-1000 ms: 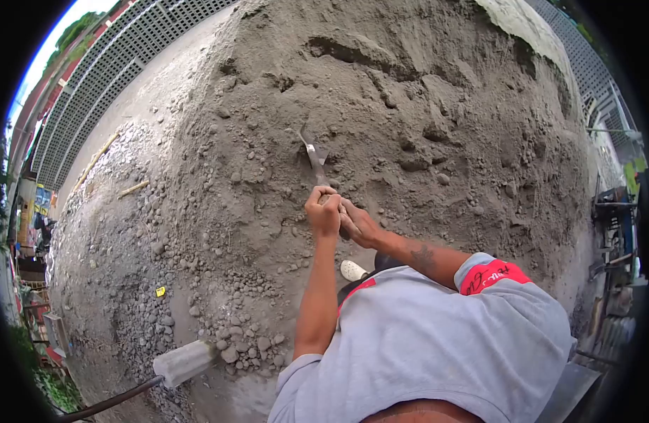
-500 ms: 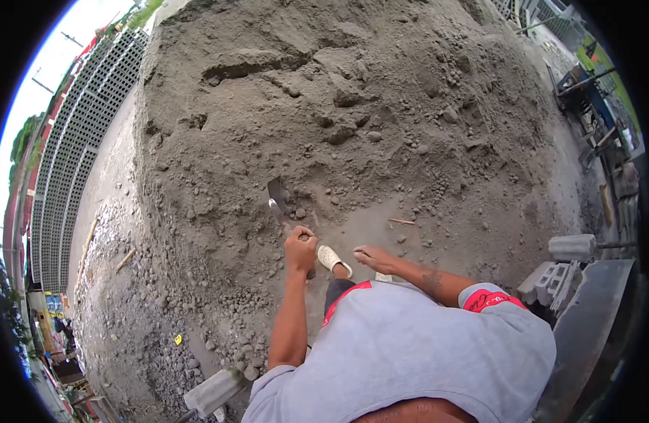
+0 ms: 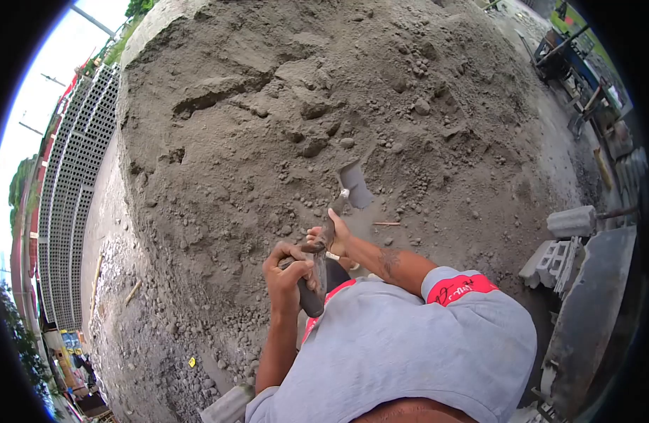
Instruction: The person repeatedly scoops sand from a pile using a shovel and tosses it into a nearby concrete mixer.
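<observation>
A short-handled shovel point(image 3: 355, 186) has its grey metal blade over the sandy heap, pointing away from me. My left hand point(image 3: 289, 271) is closed round the grip at the handle's near end. Farther up the shaft, near the blade, my right hand point(image 3: 333, 236) is wrapped round it from the right side. The blade looks bare, with no load of sand visible on it. Part of a foot in a pale shoe shows below my right hand, mostly hidden by the hand and handle.
A large heap of grey sand and gravel point(image 3: 268, 127) rises ahead. Stacked hollow blocks point(image 3: 74, 183) line the left. At right are broken blocks point(image 3: 553, 261), a metal sheet point(image 3: 596, 303) and machinery point(image 3: 567, 53). A small stick point(image 3: 386, 223) lies on the sand.
The shovel has been lifted from the sand and its blade swung right. My right hand, earlier off the tool, has taken hold of the shaft. My left hand has come nearer my body.
</observation>
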The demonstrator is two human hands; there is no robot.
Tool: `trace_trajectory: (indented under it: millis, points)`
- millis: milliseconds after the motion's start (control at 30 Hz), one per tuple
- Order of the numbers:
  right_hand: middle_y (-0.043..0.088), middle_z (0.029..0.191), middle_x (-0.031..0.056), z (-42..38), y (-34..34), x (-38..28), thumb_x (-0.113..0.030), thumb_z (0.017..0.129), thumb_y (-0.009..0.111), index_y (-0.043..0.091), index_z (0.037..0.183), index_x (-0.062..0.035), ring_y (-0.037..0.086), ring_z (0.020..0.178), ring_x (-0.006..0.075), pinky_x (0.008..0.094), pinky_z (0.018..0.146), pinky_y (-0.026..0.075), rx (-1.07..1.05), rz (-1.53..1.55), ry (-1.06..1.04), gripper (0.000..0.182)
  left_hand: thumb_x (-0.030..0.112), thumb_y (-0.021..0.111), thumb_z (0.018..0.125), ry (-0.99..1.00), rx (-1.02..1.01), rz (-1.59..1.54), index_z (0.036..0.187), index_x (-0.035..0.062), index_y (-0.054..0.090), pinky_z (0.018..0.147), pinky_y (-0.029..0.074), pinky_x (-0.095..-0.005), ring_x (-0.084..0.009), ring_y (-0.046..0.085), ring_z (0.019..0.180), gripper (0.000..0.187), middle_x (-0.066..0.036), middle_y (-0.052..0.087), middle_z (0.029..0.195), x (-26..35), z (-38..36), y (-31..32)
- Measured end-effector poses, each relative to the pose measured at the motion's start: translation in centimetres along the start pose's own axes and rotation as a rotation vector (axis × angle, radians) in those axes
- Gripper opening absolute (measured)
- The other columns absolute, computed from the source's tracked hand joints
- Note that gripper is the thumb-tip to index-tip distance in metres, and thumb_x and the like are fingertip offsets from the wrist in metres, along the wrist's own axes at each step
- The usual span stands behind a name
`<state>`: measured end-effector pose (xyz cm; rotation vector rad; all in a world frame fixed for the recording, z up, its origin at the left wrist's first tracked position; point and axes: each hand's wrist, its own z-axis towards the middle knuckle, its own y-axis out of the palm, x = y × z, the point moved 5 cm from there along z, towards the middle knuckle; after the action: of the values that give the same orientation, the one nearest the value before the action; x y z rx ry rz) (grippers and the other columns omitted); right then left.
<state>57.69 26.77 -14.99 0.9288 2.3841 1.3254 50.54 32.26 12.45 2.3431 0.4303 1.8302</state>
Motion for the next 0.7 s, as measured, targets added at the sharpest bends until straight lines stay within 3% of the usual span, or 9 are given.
trace_trajectory:
  millis: [100, 267, 333, 367, 433, 467, 500, 567, 700]
  points:
    - [0.055, 0.088, 0.0164, 1.7, 2.7, -7.1, -0.054, 0.08, 0.051, 0.033, 0.116, -0.0008, 0.06, 0.077, 0.0294, 0.0432, 0.07, 0.052, -0.015, -0.104, -0.183, 0.067, 0.003, 0.052, 0.068, 0.11, 0.127, -0.381, 0.075, 0.0091, 0.041, 0.035, 0.036, -0.0266, -0.0116, 0.039, 0.039, 0.014, -0.003, 0.039, 0.054, -0.8, 4.1, -0.9]
    - [0.054, 0.096, 0.0151, 3.8, 9.4, -20.3, -0.054, 0.08, 0.051, 0.026, 0.123, -0.0001, 0.058, 0.085, 0.0299, 0.0471, 0.076, 0.05, 0.011, -0.278, -0.318, 0.073, 0.006, 0.049, 0.067, -0.073, 0.156, -0.924, 0.08, 0.0148, 0.052, 0.055, 0.039, -0.0304, -0.0109, 0.039, 0.049, 0.016, 0.002, 0.039, 0.056, -4.9, 16.9, 0.7]
    - [0.054, 0.105, 0.0156, 4.0, 11.6, -25.3, -0.06, 0.081, 0.044, 0.033, 0.124, 0.0008, 0.051, 0.101, 0.033, 0.0478, 0.09, 0.04, 0.245, -0.946, -0.399, 0.075, 0.008, 0.049, 0.065, -0.112, 0.194, -0.959, 0.081, 0.0153, 0.051, 0.052, 0.038, -0.03, -0.0108, 0.04, 0.048, 0.018, 0.003, 0.038, 0.054, -7.3, 25.1, 1.7]
    - [0.054, 0.105, 0.0156, 4.5, 13.5, -28.2, -0.06, 0.081, 0.044, 0.033, 0.124, 0.0008, 0.051, 0.101, 0.033, 0.0478, 0.09, 0.04, 0.25, -0.961, -0.421, 0.075, 0.009, 0.049, 0.065, -0.094, 0.265, -0.935, 0.086, 0.0147, 0.049, 0.05, 0.038, -0.0287, -0.0104, 0.04, 0.047, 0.021, 0.003, 0.039, 0.055, -9.4, 30.4, 2.1]
    - [0.051, 0.115, 0.0178, 5.0, 15.0, -29.9, -0.062, 0.082, 0.037, 0.043, 0.121, -0.0001, 0.041, 0.116, 0.0337, 0.0433, 0.096, 0.032, 0.247, -1.673, -0.529, 0.074, 0.007, 0.047, 0.066, -0.094, 0.298, -0.841, 0.091, 0.0107, 0.044, 0.045, 0.037, -0.0268, -0.0112, 0.039, 0.044, 0.026, 0.0, 0.04, 0.056, -12.8, 39.2, 3.6]
    - [0.05, 0.115, 0.0234, 5.9, 16.1, -30.2, -0.057, 0.083, 0.038, 0.051, 0.113, -0.0008, 0.042, 0.116, 0.0323, 0.0403, 0.093, 0.035, 0.083, -2.122, -0.611, 0.065, 0.006, 0.047, 0.066, -0.006, 0.31, -0.907, 0.089, 0.0091, 0.043, 0.044, 0.038, -0.0278, -0.013, 0.04, 0.043, 0.024, -0.001, 0.04, 0.057, -14.5, 43.2, 3.8]
    - [0.056, 0.102, 0.024, 3.9, 18.2, -29.9, -0.05, 0.085, 0.04, 0.054, 0.106, -0.0009, 0.051, 0.101, 0.0337, 0.0425, 0.087, 0.037, 0.489, -2.195, -0.794, 0.055, 0.005, 0.047, 0.067, -0.022, 0.238, -0.933, 0.086, 0.0071, 0.042, 0.044, 0.039, -0.0273, -0.0144, 0.042, 0.045, 0.02, -0.001, 0.04, 0.058, -11.7, 43.0, 6.2]
    - [0.06, 0.09, 0.0224, 1.3, 23.5, -30.6, -0.047, 0.084, 0.044, 0.056, 0.098, -0.0008, 0.055, 0.088, 0.0359, 0.0441, 0.082, 0.039, 0.461, -2.0, -0.918, 0.049, 0.003, 0.047, 0.068, 0.003, 0.246, -0.828, 0.082, 0.0066, 0.042, 0.045, 0.039, -0.0263, -0.0146, 0.044, 0.048, 0.016, -0.001, 0.04, 0.057, -9.8, 45.2, 7.4]
    - [0.061, 0.084, 0.0204, 1.6, 27.3, -33.4, -0.044, 0.084, 0.047, 0.057, 0.096, -0.0009, 0.057, 0.083, 0.0369, 0.0443, 0.076, 0.042, 0.415, -2.038, -1.154, 0.046, 0.003, 0.048, 0.069, 0.016, 0.264, -0.822, 0.08, 0.0068, 0.042, 0.045, 0.039, -0.0249, -0.0147, 0.045, 0.049, 0.013, -0.002, 0.04, 0.056, -6.4, 48.3, 8.4]
